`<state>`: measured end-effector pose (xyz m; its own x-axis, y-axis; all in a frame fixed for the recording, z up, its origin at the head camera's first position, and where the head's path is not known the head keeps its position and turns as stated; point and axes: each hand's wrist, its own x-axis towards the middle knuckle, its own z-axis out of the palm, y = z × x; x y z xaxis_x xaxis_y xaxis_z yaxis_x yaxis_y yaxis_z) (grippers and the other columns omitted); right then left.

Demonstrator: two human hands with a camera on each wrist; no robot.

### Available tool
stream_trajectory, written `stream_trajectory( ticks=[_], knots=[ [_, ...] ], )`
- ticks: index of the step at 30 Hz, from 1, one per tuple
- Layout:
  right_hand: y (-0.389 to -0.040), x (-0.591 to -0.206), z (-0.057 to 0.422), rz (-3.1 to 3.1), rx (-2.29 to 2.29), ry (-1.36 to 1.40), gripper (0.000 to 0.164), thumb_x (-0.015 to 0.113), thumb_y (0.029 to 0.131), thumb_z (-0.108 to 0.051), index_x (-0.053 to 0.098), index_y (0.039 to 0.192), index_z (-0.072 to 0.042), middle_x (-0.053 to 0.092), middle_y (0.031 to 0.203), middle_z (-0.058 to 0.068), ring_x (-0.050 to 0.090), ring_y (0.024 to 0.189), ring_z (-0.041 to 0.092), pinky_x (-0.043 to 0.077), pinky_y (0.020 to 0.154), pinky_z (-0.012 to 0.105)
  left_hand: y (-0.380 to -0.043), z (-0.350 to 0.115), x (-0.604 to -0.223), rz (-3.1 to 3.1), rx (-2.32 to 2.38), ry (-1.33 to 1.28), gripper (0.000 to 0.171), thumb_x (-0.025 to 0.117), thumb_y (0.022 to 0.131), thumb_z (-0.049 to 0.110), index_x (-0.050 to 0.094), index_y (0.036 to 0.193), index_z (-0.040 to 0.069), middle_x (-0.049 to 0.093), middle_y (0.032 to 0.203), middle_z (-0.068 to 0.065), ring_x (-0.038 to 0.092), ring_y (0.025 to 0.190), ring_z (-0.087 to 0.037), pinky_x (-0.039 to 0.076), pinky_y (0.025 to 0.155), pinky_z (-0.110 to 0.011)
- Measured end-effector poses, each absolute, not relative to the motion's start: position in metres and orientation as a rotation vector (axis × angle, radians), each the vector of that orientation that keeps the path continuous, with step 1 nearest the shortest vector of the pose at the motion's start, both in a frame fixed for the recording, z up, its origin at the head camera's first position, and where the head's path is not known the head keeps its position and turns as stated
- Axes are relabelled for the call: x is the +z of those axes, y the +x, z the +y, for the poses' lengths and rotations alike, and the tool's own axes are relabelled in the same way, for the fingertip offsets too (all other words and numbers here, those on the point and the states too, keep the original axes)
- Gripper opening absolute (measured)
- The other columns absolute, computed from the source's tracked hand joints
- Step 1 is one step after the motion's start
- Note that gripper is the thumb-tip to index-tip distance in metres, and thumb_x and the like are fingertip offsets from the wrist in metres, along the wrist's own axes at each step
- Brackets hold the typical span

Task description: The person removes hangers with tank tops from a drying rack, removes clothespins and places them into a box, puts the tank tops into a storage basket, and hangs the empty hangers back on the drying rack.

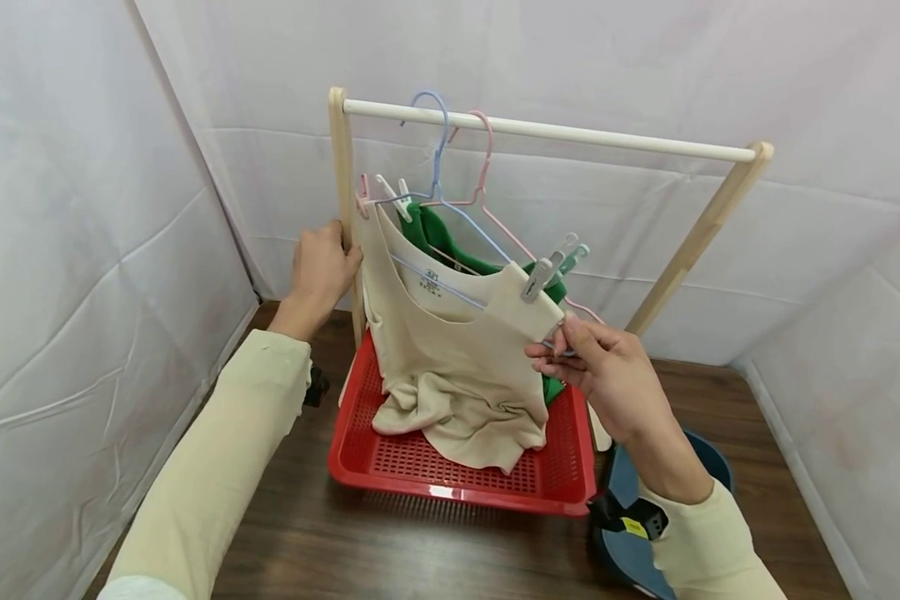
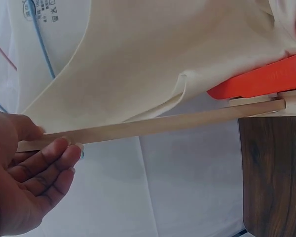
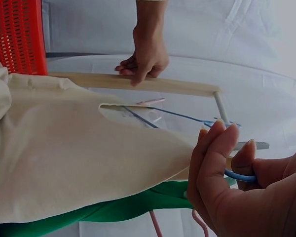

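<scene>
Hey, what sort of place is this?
Probably a small laundry-hanging corner, perhaps a staged one: creased white fabric hangs behind, a clothes rack bears a beige top on a blue hanger, and a red basket sits below.

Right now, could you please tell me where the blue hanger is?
In the head view, the blue hanger hangs on the white rail near its left end, left of the pink hanger, bearing the beige shirt; the right hand pinches the hanger's right corner.

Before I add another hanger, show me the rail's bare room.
Longest bare stretch: white rail, between pink hanger and right post. A shorter gap lies between left post and blue hanger. Crowded: where both hangers hook on.
</scene>
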<state>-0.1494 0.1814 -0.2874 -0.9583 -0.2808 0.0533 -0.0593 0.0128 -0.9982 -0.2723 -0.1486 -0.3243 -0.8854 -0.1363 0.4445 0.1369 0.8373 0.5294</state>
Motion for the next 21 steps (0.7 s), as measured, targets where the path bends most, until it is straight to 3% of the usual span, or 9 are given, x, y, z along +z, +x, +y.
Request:
stream_trajectory(
  ticks=[21],
  knots=[
    [-0.1522,-0.2806,0.1832,2.175,-2.077,-0.459,0.041,0.048,0.101,-0.028,0.047,0.085,0.01,0.065,0.098,0.016,0.066,0.094,0.027,0.053,0.081,0.033,-0.2729,-0.1519,-0.3244,-2.551,-0.782,0.007,0.021,0.058,0.09,0.014,0.058,0.084,-0.006,0.063,0.075,-0.025,0.061,0.069,-0.04,0.048,0.062,-0.046]
  ],
)
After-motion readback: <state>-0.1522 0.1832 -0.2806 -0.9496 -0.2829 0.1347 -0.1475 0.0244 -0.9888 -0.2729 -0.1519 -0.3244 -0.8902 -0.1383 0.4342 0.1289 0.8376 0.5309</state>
